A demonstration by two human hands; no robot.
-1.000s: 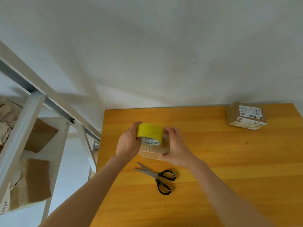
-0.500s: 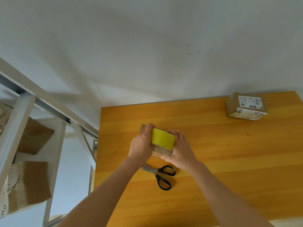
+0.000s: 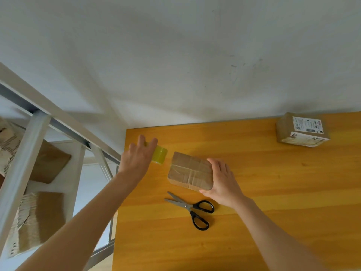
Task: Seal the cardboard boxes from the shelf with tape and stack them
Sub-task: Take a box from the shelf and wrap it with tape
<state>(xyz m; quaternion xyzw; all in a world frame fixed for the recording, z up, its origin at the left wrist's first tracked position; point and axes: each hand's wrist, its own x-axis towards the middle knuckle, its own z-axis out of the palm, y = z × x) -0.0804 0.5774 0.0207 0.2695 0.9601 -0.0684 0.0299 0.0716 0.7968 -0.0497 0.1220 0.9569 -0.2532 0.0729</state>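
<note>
Scissors [image 3: 190, 207]: just below right thumb. Box [image 3: 190, 173]: on table [image 3: 263, 212], right hand [image 3: 222, 182] gripping its right edge. Tape [image 3: 160, 157]: gripped under left hand [image 3: 136, 159] fingers, beside box; previously atop it. Second box [image 3: 302, 130]: far right

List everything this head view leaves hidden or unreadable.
Head view: the roll of tape is mostly covered by the left hand; whether it rests on the table is unclear.
Head view: the right side of the box lies under the right hand.
Head view: print on the label of the far box is too small to read.
Head view: the shelf is cut off by the left edge.
</note>
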